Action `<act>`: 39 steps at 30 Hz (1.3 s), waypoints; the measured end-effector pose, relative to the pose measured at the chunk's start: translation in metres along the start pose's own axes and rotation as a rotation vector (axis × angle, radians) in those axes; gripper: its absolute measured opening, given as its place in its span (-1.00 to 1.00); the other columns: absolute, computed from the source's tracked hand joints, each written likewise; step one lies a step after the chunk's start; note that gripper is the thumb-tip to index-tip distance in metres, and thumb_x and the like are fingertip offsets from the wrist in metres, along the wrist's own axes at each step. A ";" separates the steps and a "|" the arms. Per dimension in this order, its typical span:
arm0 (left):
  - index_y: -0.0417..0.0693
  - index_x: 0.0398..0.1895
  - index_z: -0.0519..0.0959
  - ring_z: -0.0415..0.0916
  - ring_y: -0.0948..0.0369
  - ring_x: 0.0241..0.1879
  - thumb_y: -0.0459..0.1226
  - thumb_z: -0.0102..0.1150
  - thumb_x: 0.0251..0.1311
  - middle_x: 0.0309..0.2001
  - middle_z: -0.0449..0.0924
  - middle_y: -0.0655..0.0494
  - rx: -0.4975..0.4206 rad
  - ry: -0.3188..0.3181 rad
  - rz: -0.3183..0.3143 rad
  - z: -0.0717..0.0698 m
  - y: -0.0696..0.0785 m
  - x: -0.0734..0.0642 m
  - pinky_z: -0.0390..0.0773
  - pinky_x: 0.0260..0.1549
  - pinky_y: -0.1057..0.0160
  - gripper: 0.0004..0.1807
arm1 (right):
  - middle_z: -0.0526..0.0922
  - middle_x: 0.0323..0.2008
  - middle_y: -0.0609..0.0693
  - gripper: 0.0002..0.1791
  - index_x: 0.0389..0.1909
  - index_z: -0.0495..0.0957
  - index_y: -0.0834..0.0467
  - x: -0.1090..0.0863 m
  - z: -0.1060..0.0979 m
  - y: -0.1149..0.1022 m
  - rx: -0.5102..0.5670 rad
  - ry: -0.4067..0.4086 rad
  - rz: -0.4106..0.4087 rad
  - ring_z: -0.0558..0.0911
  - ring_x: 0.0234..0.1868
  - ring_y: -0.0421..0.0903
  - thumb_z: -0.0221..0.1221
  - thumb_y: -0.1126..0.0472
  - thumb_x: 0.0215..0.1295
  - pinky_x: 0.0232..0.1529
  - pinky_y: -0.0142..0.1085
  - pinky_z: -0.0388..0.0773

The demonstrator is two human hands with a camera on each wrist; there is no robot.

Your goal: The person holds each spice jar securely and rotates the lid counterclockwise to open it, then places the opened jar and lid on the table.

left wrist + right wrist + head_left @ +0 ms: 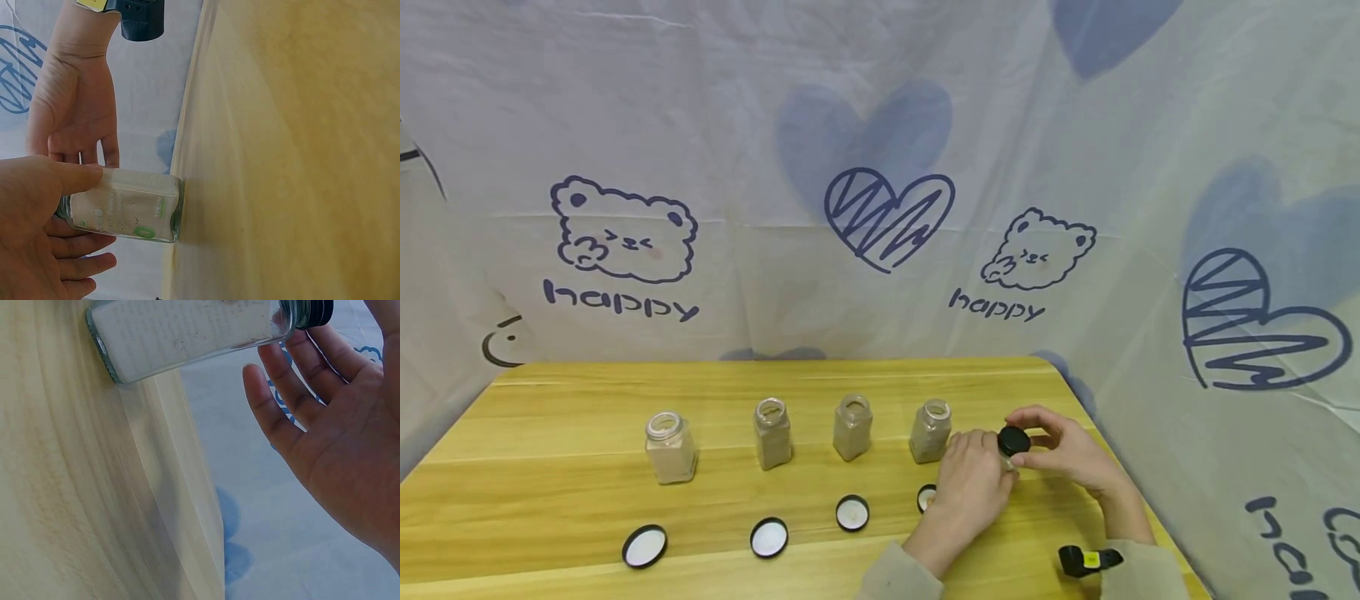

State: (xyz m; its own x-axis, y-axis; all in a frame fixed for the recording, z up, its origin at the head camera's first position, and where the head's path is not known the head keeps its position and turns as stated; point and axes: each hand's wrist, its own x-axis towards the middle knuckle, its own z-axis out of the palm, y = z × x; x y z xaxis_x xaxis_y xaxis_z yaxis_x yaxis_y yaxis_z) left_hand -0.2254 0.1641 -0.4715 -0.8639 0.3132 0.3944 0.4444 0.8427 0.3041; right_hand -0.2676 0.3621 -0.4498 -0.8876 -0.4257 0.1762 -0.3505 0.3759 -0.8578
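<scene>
A clear glass jar [128,206] of pale powder stands upright on the table at the right of the row, a black lid [1014,441] on its mouth. My left hand [972,486] grips the jar's body, thumb on one side and fingers round the other. At the top, my right hand [1075,454] holds the lid between thumb and fingers. In the right wrist view, fingertips touch the lid [321,312] and the lower fingers stay apart from the glass. Most of the jar is hidden by my left hand in the head view.
Several open jars of similar powder stand in a row to the left, the nearest jar [931,432] beside my left hand. Black lids, such as this lid [852,512], lie white side up before them. The wooden table [550,433] meets a printed curtain [760,275].
</scene>
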 end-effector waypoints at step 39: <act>-0.16 0.08 0.60 0.59 0.19 0.06 0.05 0.41 0.28 -0.05 0.66 0.07 0.022 0.004 0.011 0.001 0.000 -0.001 0.48 0.32 0.14 -0.46 | 0.67 -0.03 0.16 -0.56 0.06 0.56 0.33 -0.001 0.003 -0.003 0.041 0.037 0.037 0.67 -0.07 -0.01 0.47 0.37 0.19 -0.11 -0.28 0.68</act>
State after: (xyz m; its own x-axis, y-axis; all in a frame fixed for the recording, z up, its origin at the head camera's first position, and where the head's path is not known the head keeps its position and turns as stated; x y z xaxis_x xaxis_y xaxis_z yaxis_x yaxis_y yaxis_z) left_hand -0.2251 0.1643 -0.4726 -0.8580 0.3209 0.4010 0.4484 0.8487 0.2804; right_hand -0.2650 0.3594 -0.4488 -0.9104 -0.3814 0.1605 -0.3050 0.3564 -0.8831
